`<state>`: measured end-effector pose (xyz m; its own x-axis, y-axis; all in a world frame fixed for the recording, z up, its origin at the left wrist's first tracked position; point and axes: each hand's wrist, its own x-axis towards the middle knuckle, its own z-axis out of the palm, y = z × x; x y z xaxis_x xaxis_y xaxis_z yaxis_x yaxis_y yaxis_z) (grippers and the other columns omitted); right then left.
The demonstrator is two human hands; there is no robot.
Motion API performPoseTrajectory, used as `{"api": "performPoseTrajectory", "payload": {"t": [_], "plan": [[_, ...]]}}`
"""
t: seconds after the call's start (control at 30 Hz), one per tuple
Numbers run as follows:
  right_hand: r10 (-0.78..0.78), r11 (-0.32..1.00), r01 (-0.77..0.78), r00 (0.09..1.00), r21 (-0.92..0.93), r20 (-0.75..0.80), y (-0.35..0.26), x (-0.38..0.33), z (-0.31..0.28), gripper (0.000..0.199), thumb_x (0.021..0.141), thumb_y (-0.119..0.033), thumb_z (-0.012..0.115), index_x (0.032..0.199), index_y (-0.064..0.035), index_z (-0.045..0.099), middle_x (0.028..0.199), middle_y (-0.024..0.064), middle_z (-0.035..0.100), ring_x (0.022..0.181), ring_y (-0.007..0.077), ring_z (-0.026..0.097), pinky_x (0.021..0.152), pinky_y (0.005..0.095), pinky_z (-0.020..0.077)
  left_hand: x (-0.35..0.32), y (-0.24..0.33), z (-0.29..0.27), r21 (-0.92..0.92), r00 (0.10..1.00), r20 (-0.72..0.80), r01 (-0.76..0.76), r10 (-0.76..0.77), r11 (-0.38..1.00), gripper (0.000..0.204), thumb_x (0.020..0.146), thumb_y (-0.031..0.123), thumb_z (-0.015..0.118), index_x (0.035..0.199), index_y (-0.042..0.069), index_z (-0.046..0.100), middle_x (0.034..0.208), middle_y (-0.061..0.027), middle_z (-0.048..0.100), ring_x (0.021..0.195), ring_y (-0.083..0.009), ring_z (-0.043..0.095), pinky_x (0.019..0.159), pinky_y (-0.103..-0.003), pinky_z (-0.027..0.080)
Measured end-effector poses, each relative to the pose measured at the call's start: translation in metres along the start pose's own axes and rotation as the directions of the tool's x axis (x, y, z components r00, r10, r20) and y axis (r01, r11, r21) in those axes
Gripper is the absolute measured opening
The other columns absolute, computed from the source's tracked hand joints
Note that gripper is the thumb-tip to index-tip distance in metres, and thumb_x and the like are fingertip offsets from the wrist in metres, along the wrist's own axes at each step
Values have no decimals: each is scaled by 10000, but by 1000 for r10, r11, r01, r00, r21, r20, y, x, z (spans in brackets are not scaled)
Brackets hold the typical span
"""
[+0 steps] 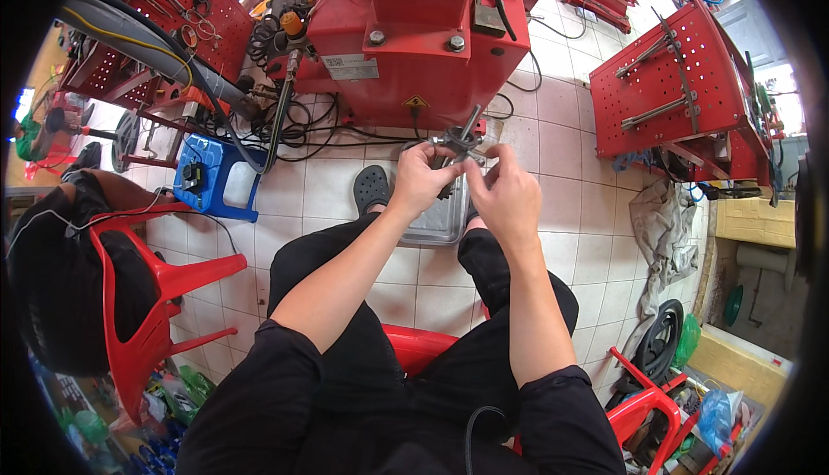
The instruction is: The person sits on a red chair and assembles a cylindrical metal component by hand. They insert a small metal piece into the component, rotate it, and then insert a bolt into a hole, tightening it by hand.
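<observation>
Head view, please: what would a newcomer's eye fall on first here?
Probably the two bare hands at the centre, left hand and right hand, both gripping a small grey metal part above a metal tray on the tiled floor. Behind them stands a big red machine, and a red plastic chair sits at the left.

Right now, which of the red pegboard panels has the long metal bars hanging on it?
The red pegboard panel at upper right, beyond the right hand. Long grey metal bars lie across it, while the pegboard at upper left carries small hand tools and rings.
</observation>
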<state>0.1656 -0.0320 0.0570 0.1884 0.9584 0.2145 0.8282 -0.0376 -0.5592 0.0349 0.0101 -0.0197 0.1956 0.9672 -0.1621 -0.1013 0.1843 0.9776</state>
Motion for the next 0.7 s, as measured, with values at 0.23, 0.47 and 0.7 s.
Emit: {"api": "performPoseTrajectory", "payload": {"t": [0.23, 0.47, 0.7], "plan": [[-57, 993, 57, 998, -104, 10, 4, -2, 5, 201, 819, -241, 638, 734, -70, 576, 553, 95, 586, 498, 303, 570, 551, 381, 412, 0, 2, 1, -56, 998, 46, -43, 45, 998, 222, 729, 64, 752, 907, -6, 639, 816, 1, 659, 731, -44, 537, 678, -218, 446], [-46, 997, 47, 999, 61, -19, -15, -4, -8, 213, 839, -247, 622, 744, -61, 581, 566, 90, 586, 507, 292, 562, 543, 367, 390, 0, 10, 1, -199, 984, 21, -169, 177, 965, 343, 719, -11, 724, 1049, -8, 631, 1074, -30, 616, 946, -87, 563, 841, -246, 451], [-87, 996, 86, 996, 30, 29, -13, -8, -8, 164, 815, -201, 653, 814, -56, 576, 561, 82, 579, 518, 266, 568, 551, 354, 382, 0, 19, -2, -110, 948, -3, -317, 319, 942, 330, 708, -64, 693, 1027, -37, 615, 1229, -77, 556, 1058, -138, 562, 891, -270, 451]]}}
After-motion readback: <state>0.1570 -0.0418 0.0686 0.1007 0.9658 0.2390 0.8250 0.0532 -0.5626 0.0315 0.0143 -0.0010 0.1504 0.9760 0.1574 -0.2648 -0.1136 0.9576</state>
